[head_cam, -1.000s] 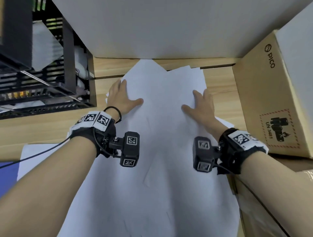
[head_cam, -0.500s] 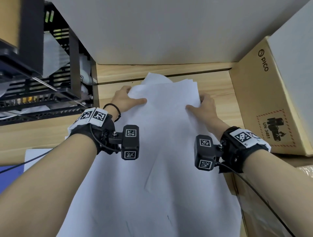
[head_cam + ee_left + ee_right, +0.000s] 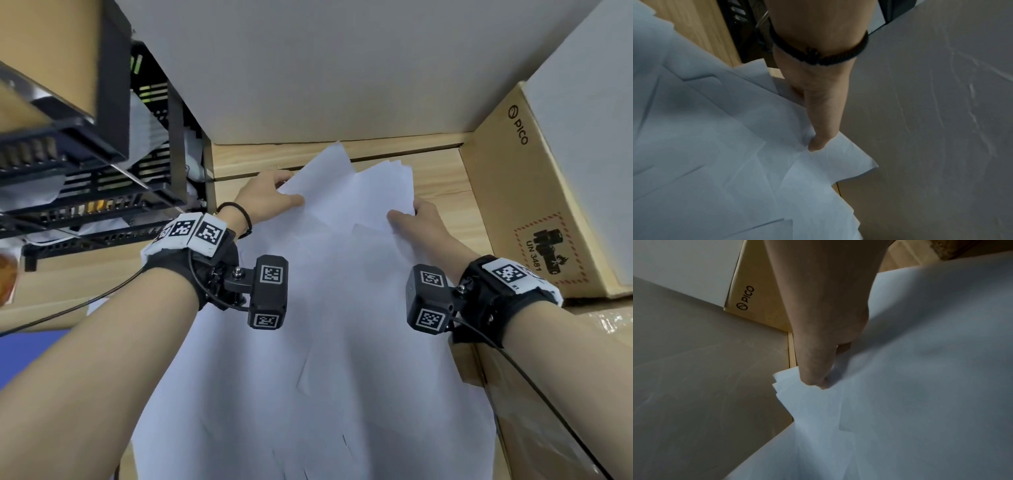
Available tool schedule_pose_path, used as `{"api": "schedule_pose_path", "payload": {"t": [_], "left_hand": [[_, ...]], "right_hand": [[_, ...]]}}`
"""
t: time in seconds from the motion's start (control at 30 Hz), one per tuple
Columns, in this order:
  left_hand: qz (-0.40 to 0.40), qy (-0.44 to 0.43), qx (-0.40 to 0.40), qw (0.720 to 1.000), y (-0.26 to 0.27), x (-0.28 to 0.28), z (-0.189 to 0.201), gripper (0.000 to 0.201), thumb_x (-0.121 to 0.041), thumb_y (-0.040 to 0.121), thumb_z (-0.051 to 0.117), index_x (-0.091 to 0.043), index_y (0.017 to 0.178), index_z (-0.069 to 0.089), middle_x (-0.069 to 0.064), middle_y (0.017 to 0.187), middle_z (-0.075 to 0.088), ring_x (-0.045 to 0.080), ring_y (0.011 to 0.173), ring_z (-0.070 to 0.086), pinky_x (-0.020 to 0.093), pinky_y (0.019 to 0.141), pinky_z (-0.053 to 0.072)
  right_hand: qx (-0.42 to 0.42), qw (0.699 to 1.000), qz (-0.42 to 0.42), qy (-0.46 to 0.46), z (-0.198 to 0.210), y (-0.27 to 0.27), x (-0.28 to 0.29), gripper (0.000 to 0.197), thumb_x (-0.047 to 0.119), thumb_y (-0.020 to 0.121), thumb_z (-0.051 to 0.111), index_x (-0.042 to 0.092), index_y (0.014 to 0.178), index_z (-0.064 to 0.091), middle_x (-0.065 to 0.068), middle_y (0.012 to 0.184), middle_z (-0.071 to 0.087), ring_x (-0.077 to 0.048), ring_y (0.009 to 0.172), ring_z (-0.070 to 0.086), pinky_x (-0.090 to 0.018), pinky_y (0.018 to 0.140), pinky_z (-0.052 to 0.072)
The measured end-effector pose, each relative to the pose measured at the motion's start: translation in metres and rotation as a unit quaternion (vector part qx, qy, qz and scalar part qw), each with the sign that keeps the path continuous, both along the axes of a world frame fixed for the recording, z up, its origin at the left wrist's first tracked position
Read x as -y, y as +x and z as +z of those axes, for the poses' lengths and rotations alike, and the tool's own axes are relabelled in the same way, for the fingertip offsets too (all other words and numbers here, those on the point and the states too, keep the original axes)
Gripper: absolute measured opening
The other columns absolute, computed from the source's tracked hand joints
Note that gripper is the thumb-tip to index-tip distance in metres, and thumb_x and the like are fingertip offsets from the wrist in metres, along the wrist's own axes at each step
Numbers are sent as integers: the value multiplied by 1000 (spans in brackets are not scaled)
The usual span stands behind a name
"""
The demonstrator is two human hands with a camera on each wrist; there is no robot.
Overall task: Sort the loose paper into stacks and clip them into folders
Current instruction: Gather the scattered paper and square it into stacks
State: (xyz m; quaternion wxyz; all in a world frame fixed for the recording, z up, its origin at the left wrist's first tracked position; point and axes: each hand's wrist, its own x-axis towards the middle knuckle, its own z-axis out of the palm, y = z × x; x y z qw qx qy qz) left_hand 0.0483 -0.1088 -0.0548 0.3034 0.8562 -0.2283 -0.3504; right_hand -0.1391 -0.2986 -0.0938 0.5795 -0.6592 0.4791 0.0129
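We pinch loose paper far corners — left hand and right hand level; sheets' long axis runs toward us, skewed on counter.

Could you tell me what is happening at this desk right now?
A person is gathering a loose pile of white paper sheets on a light wooden desk. The left hand pinches the pile's far left corner and the right hand its far right edge. The sheets are fanned and uneven.
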Motion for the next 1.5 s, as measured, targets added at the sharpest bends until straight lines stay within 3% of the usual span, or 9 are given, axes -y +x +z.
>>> {"api": "schedule_pose_path", "payload": {"t": [0.1,0.2,0.3,0.4,0.67,0.73,1.0,1.2,1.5], "left_hand": [[-24,-21,58,998,-9,-2,14,16,-27,83,66,-23,98,68,-3,95,69,21,92,62,36,82,50],[-33,-8,110,993,-14,-7,27,23,-29,86,64,-22,108,67,-4,100,69,22,96,61,35,85,50],[-16,-29,123,992,-19,-14,40,21,-35,87,62,-21,102,69,0,99,71,27,99,62,38,87,50],[-12,-43,148,988,-26,-21,59,21,-36,88,63,-15,84,65,3,79,67,27,78,60,35,70,46],[-7,-134,206,969,-51,-49,122,24,-27,93,57,-6,98,68,13,102,70,35,103,60,40,89,47],[-5,-163,227,960,-58,-62,140,22,-24,95,54,-8,102,67,16,105,69,38,104,58,41,91,45],[22,-279,256,925,-65,-139,213,25,-24,95,54,-14,115,67,-4,106,66,16,106,60,30,89,45],[53,-330,240,911,-71,-201,253,8,-23,91,59,-20,88,65,-4,88,65,11,82,60,28,74,45],[63,-266,195,942,-87,-255,228,19,-28,91,62,-24,73,60,-13,71,61,-9,54,55,14,56,42]], "right_hand": [[36,999,-1,-23,12,-6,-6,22,17,81,51,18,101,62,-1,90,68,-23,79,67,-35,72,54],[60,996,-8,-62,27,-12,-15,15,18,84,49,20,71,55,2,71,57,-21,66,54,-31,63,44],[82,992,-20,-98,46,-18,-21,31,18,91,46,17,61,37,4,63,35,-16,59,33,-26,55,26],[116,984,-33,-133,75,-23,-30,40,16,94,44,21,59,26,7,59,23,-7,48,24,-23,45,19],[213,956,-49,-194,149,-37,-65,24,12,95,45,18,73,54,10,67,50,7,51,43,-12,51,35],[225,946,-53,-226,167,-38,-74,23,17,94,47,24,76,58,13,69,53,-3,63,47,-20,59,38],[299,902,-36,-309,255,-39,-136,24,31,94,46,31,74,60,10,72,56,-8,67,46,-27,62,38],[342,874,-6,-345,298,-33,-183,25,19,92,44,1,82,59,0,72,48,-8,68,38,-26,57,31],[218,917,35,-333,265,-39,-204,21,12,86,46,6,67,53,-7,66,46,-17,68,39,-28,58,31]]}}
